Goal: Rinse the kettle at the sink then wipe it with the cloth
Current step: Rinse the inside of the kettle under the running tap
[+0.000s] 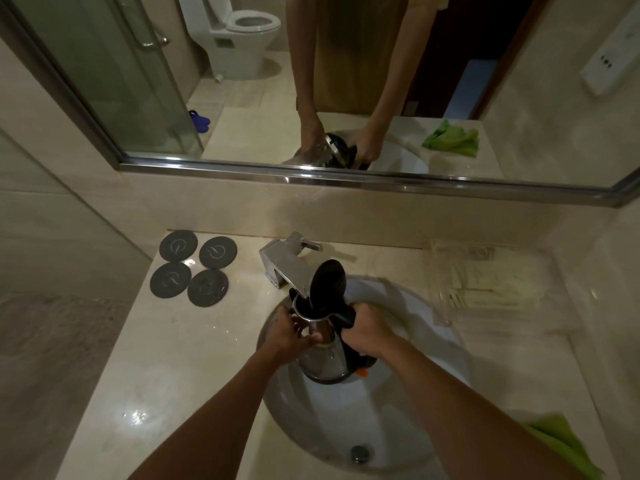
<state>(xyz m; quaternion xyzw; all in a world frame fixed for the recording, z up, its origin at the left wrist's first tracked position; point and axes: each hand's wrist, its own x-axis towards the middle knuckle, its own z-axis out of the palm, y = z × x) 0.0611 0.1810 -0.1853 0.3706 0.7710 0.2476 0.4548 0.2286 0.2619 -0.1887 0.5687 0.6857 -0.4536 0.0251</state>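
A steel kettle with a black handle and a raised black lid is held over the white sink, its mouth just under the chrome tap. My left hand holds the kettle's steel body near the rim. My right hand grips the black handle. A green cloth lies on the counter at the sink's right, partly hidden by my right forearm.
Several round grey coasters lie on the counter left of the tap. A clear tray with packets sits at the back right. A mirror spans the wall above, and a glass shower wall stands at the left.
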